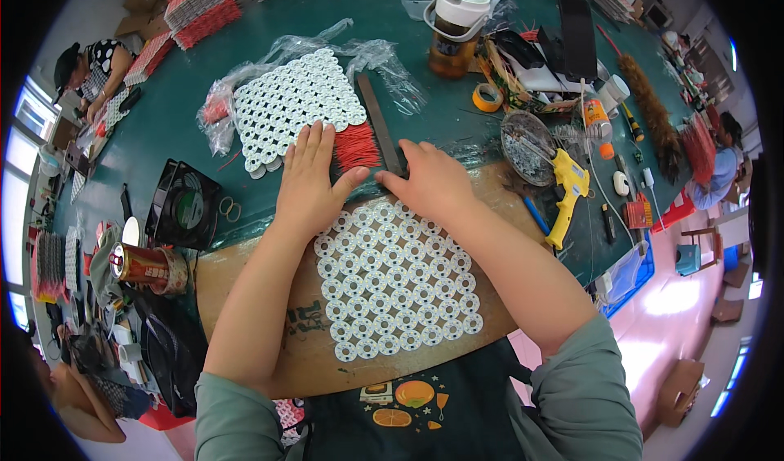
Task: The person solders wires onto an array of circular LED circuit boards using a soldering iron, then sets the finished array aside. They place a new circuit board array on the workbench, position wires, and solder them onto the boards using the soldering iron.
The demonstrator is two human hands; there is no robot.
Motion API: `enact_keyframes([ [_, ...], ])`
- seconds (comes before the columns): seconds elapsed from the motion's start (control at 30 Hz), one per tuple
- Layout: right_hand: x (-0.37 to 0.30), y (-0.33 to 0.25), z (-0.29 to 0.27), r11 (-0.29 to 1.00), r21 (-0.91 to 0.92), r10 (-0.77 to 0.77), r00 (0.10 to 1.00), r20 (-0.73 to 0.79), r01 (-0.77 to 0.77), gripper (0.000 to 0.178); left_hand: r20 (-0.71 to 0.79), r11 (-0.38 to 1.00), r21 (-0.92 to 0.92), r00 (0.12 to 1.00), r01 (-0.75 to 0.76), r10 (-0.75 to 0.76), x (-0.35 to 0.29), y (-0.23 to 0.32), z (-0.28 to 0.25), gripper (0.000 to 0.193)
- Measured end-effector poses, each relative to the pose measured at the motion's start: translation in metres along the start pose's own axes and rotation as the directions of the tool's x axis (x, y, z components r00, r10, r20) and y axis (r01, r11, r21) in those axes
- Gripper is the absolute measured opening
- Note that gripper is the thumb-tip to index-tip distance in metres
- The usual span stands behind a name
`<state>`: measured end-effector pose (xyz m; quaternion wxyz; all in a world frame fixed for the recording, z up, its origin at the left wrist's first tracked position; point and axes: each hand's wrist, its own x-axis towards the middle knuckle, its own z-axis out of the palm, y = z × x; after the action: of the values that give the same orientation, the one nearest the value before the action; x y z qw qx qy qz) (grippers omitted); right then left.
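1. Panel of white ring-shaped pieces [398, 288] lies mid-frame on a brown board [302, 367]; dark lettering [306, 318] marks the board beside the left forearm [253, 314].
2. Left hand [314, 175]: fingers straight and close together, thumb spread, tips over the near edge of an upper white panel [298, 102].
3. Right hand [437, 182]: fingers bent beside a dark bar [376, 118]; I cannot tell if they pinch anything.
4. Red wires [357, 146] lie between.
5. Printed red can [140, 265], left; labelled orange bottle [597, 118], upper right.
6. Green tabletop [188, 134] shows between black fan [184, 204] and upper panel.
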<state>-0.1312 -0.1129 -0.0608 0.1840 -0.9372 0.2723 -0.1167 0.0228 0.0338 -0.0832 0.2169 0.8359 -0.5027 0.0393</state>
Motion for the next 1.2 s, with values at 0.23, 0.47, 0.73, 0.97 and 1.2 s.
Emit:
enact_keyframes([
  [0.23, 0.012, 0.003, 0.017, 0.997, 0.019, -0.068, 0.997, -0.019, 0.069, 0.045, 0.001, 0.992, 0.099, 0.997, -0.080, 0.080, -0.013, -0.002, 0.003, 0.081],
  [0.47, 0.009, 0.005, 0.017, 0.997, 0.035, -0.074, 0.997, 0.024, 0.073, 0.047, 0.032, 0.994, 0.089, 0.998, -0.056, 0.054, -0.013, -0.003, 0.002, 0.082],
  [0.73, 0.015, -0.001, 0.012, 0.999, 0.020, -0.050, 0.996, 0.072, 0.048, 0.052, 0.027, 0.996, 0.057, 0.998, -0.063, 0.062, -0.014, -0.004, 0.004, 0.080],
  [0.97, 0.013, 0.004, 0.015, 0.996, 0.051, -0.077, 0.997, 0.009, 0.076, 0.055, -0.022, 0.994, 0.039, 0.994, -0.106, 0.107, -0.010, -0.008, 0.004, 0.065],
  [1.2, -0.001, 0.008, 0.003, 0.985, 0.150, -0.091, 0.995, 0.033, 0.085, 0.063, -0.147, 0.971, 0.055, 0.960, -0.232, 0.237, 0.006, -0.002, 0.003, 0.030],
])
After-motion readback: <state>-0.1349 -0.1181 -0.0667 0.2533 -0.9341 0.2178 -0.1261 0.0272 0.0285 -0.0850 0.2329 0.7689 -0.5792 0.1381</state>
